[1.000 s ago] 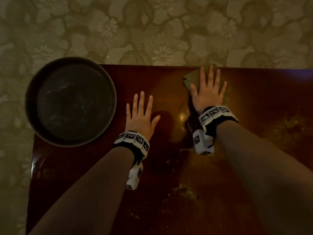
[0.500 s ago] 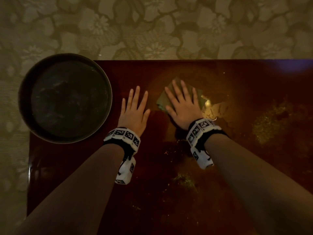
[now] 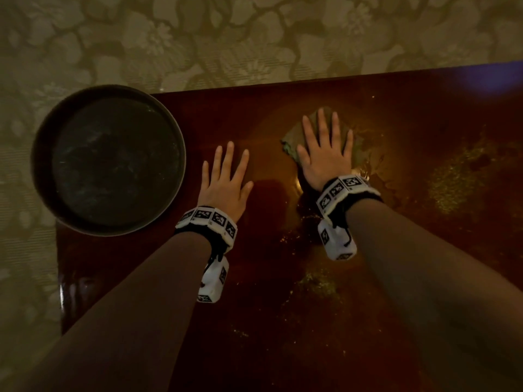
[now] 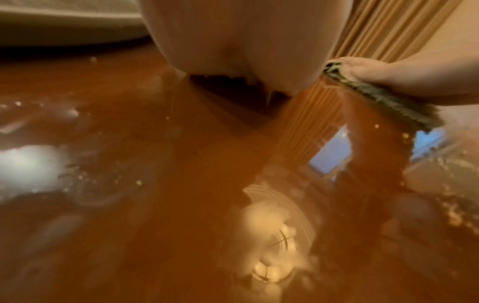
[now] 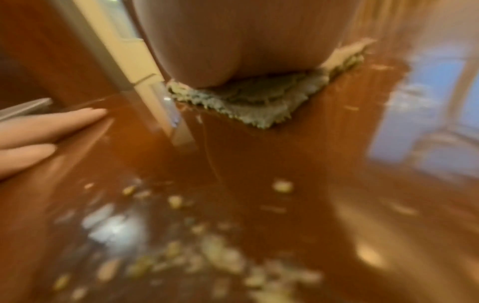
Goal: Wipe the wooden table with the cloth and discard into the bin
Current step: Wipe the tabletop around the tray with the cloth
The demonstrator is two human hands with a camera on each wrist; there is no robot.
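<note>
Two flat hands: the right hand (image 3: 325, 159) grip presses the cloth (image 3: 290, 142), which has slid back right, away from the left hand (image 3: 223, 182). Crumbs (image 3: 452, 182) further right still wait; the bin (image 3: 109, 159) sits past the left hand

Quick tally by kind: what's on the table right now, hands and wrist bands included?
Hands: 2, left hand and right hand, both flat
Wrist bands: 2
Cloth: 1, under the right hand
Bin: 1, overhanging the table's left corner
Crumb patches: 2 clear ones, plus scattered specks
Total: 8
</note>
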